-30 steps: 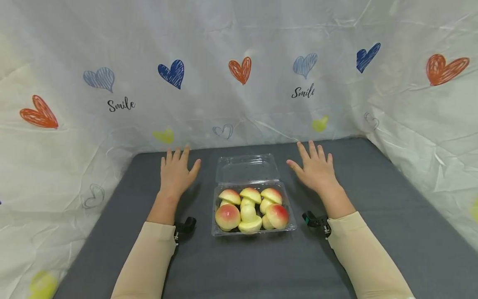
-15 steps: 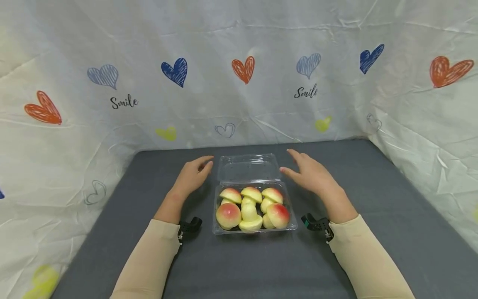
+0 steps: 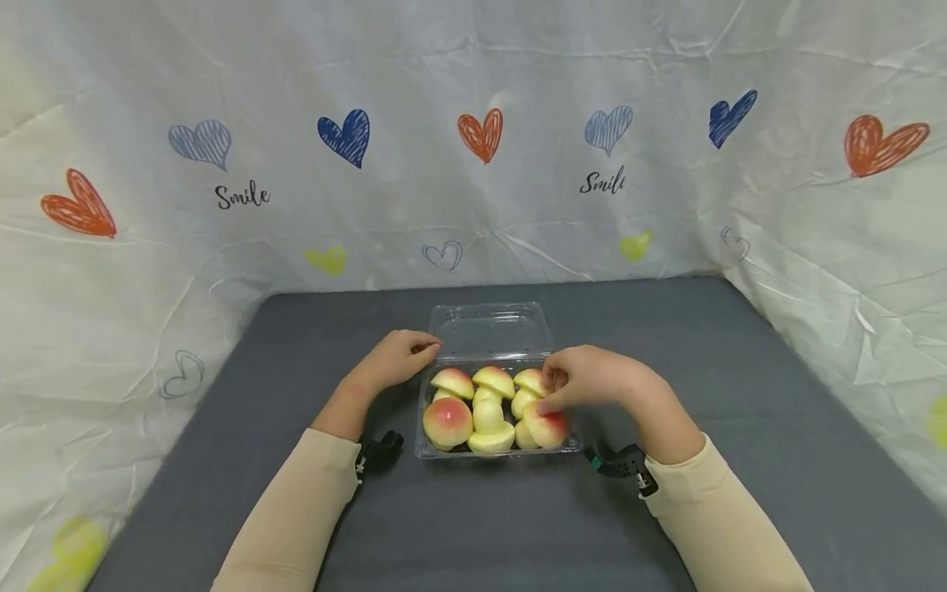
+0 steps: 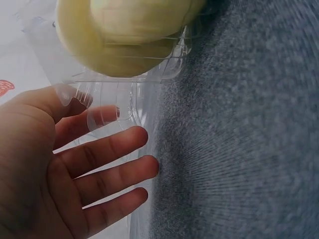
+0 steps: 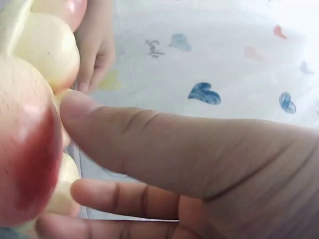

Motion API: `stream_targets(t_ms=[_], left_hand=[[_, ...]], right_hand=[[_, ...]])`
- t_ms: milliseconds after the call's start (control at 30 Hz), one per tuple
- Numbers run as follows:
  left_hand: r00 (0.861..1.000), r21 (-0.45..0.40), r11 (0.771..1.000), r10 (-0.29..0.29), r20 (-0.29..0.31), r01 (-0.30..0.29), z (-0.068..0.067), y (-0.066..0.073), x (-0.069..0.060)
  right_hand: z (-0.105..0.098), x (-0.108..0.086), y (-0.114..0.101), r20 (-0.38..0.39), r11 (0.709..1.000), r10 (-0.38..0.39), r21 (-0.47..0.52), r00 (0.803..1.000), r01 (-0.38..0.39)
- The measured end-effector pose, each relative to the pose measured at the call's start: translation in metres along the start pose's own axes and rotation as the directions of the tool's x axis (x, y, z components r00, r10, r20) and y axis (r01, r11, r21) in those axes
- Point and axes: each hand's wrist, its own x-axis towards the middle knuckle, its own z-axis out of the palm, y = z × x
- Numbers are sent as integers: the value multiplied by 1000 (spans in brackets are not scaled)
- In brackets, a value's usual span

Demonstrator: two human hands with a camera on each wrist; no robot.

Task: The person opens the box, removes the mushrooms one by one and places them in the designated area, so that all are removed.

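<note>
While a white cloth [image 3: 414,66] printed with hearts hung on the far side, a grey table [image 3: 488,526] spread before it. Mid-table lay a clear container [image 3: 459,455], its lid [image 3: 491,330] open at the far end. The left hand [image 3: 392,359] was at its left edge, three fingers spread; whether thumb and forefinger pinched the plastic, I could not tell. The right hand [image 3: 589,376] touched the near-right mushroom [image 3: 548,431] inside with its thumb, fingers just beyond; any grip was unclear.

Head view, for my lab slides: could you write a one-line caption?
Left hand at the side of an open clear box, right hand over the mushrooms inside.
</note>
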Motion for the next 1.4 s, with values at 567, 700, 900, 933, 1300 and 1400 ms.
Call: stream_targets(t_ms=[567, 700, 900, 933, 1300, 1400], left_hand=[[1000, 34, 999, 3, 4, -3, -7, 5, 4], [1000, 45, 999, -1, 3, 1, -5, 5, 2], [1000, 53, 999, 9, 4, -9, -3, 5, 1], [1000, 52, 999, 5, 3, -5, -2, 5, 1], [1000, 57, 998, -10, 14, 9, 1, 3, 0], [1000, 57, 998, -8, 16, 7, 1, 2, 0]], right_hand=[[12, 1, -25, -3, 965, 123, -235, 992, -120], [11, -2, -25, 7, 974, 114, -196, 993, -111], [5, -8, -19, -14, 992, 52, -110, 999, -53], [3, -9, -18, -26, 994, 37, -104, 999, -40], [-9, -16, -8, -157, 998, -48, 29, 986, 53], [-12, -18, -6, -189, 997, -59, 44, 980, 69]])
